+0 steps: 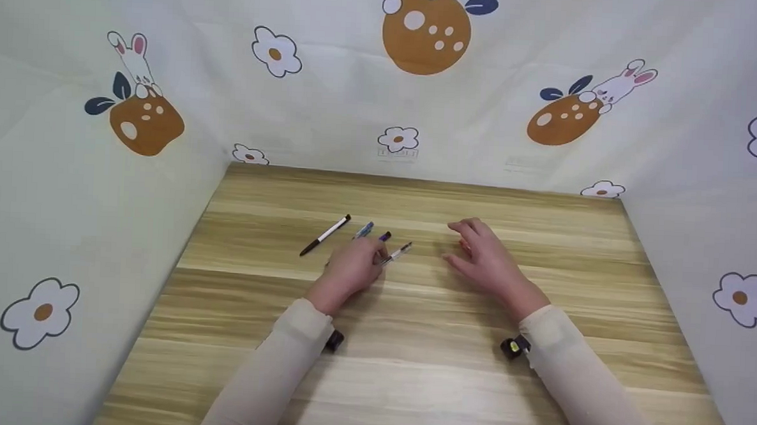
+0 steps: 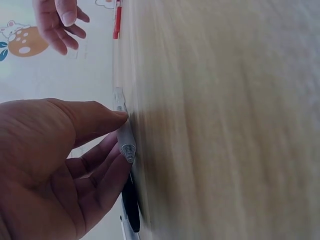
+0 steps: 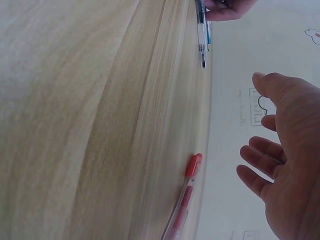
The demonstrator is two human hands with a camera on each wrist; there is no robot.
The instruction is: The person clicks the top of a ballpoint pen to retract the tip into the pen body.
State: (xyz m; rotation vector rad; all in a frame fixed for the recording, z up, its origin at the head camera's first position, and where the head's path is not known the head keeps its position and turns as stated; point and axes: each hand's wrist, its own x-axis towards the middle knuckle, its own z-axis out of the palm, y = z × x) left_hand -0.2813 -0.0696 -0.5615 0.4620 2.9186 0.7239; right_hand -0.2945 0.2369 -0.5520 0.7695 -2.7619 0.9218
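**A:** What did the left hand [image 1: 350,269] have when you looked?

**B:** I saw it resting on the wooden table [image 1: 409,380], a little left of centre in the head view, its fingers curled over a clear pen [image 1: 397,253]. In the left wrist view the thumb [image 2: 100,120] pressed on that pen's barrel [image 2: 125,137] and the fingers were bent beneath it, so I read that as a pinch. A blue pen [image 1: 365,230] and a purple-tipped pen [image 1: 384,237] poked out just beyond the knuckles; whether the hand touched them I could not tell.

**A:** And the right hand [image 1: 488,259]?

**B:** It sat right of centre, fingers loosely spread and only slightly bent, holding nothing. In the right wrist view it [image 3: 285,165] hung above a red pen [image 3: 185,197] lying on the boards, apart from it. In the head view I couldn't see that pen: the hand covered it.

**A:** Anything else on the table?

**B:** A black-and-white pen [image 1: 325,235] lay slanted by itself, upper left of the left hand, not touching it. Cloth printed with flowers and rabbits [image 1: 383,98] walled the table on three sides
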